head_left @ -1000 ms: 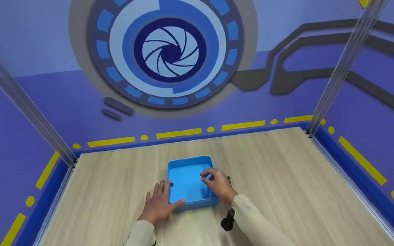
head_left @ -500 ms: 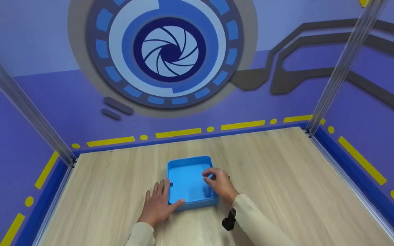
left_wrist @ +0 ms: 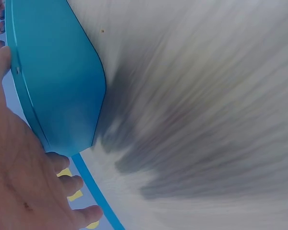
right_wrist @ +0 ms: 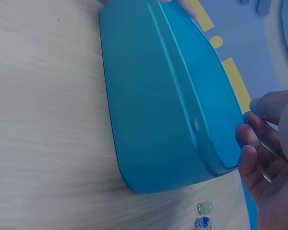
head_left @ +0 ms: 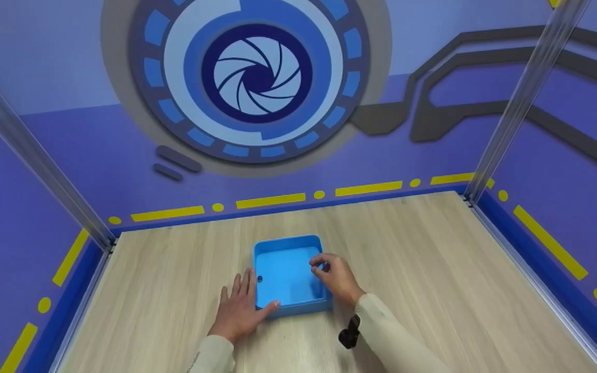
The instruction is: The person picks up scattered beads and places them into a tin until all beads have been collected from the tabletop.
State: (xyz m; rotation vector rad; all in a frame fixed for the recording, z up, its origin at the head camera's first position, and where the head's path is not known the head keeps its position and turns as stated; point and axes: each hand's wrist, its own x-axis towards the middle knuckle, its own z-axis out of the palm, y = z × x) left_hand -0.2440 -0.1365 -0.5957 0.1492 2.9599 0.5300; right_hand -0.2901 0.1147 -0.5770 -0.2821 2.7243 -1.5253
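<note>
An open-topped blue box (head_left: 301, 311) stands on the wooden table. My left hand (head_left: 239, 311) steadies it at the near left corner. Its fairly straight fingers lie along the left side, and the thumb rests at the front rim. Inside, by the left wall, is a small dark round piece (head_left: 260, 279). Over the right rim, my right hand (head_left: 337, 277) has thumb and forefinger tips brought together with the other fingers bent; I cannot tell whether something tiny is between them. Beside the box in the right wrist view lie a pale yellow-green marble (right_wrist: 207, 207) and a blue marble (right_wrist: 202, 222).
The wood-grain table (head_left: 174, 269) is bounded by printed blue-purple panels (head_left: 75, 155). Metal posts (head_left: 524, 103) stand at the back corners. A black device (head_left: 349, 334) sits at the right sleeve.
My right hand has shifted slightly to the right, away from the box's middle, with its fingertips still together. My left hand and the box have stayed in place.
</note>
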